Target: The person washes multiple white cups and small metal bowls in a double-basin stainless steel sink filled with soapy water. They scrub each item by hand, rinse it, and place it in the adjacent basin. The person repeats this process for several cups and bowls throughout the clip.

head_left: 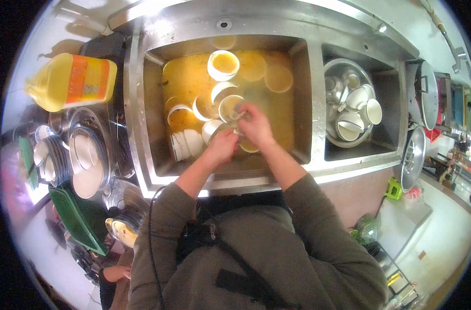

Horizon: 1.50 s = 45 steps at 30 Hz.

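My two hands meet over the large sink basin point(301, 103), which holds cloudy yellow-orange water. Fingers curled, my left hand point(224, 145) is beside a white bowl point(210, 129). Just right of it and a little farther, my right hand point(255, 125) is closed too. A small greyish thing point(237, 123) shows between them, its kind unclear. Behind the fingers lies a round bowl point(230, 107). Farther back floats a white bowl point(223, 66) with yellow liquid in it. Several white bowls point(186, 144) lie tipped over at the left, and others are blurred under the water.
In the right basin, a metal bowl point(367, 72) holds several white bowls and cups point(357, 98). Left of the sink are a yellow jug point(73, 82), stacked plates point(88, 170) and a green bin point(78, 219). Another person's hand point(116, 273) shows at the lower left.
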Tool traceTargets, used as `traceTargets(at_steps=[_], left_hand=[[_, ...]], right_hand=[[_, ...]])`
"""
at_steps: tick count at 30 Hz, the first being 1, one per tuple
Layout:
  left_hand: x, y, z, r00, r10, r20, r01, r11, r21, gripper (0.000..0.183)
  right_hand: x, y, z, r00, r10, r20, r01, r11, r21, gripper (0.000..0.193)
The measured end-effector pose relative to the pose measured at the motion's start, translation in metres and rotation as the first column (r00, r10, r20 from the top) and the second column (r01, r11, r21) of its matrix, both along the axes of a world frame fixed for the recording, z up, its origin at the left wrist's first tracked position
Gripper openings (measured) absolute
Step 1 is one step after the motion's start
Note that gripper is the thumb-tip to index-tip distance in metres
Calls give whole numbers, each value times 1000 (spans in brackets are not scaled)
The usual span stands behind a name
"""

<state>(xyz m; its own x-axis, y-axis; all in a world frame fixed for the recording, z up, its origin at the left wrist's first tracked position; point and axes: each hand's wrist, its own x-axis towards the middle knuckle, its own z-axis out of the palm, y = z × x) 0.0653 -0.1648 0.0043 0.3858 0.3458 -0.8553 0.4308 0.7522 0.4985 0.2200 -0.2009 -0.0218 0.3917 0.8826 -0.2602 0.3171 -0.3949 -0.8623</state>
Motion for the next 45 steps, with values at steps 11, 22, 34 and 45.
traceTargets(at_steps=[11, 22, 34, 45], left_hand=[[22, 9, 45, 997, 26, 75, -18, 995, -99, 17], [-9, 163, -78, 717, 221, -661, 466, 553, 691, 31], [-13, 281, -128, 406, 95, -909, 513, 800, 312, 75], [-61, 272, -129, 646, -238, -726, 679, 613, 404, 59]], right_hand=[[86, -43, 8, 979, 115, 169, -68, 964, -259, 39], [222, -63, 76, 727, -665, -173, 655, 747, -116, 57], [208, -95, 95, 738, -574, 353, 571, 811, 127, 61], [72, -19, -62, 786, 472, 400, -18, 664, -748, 60]])
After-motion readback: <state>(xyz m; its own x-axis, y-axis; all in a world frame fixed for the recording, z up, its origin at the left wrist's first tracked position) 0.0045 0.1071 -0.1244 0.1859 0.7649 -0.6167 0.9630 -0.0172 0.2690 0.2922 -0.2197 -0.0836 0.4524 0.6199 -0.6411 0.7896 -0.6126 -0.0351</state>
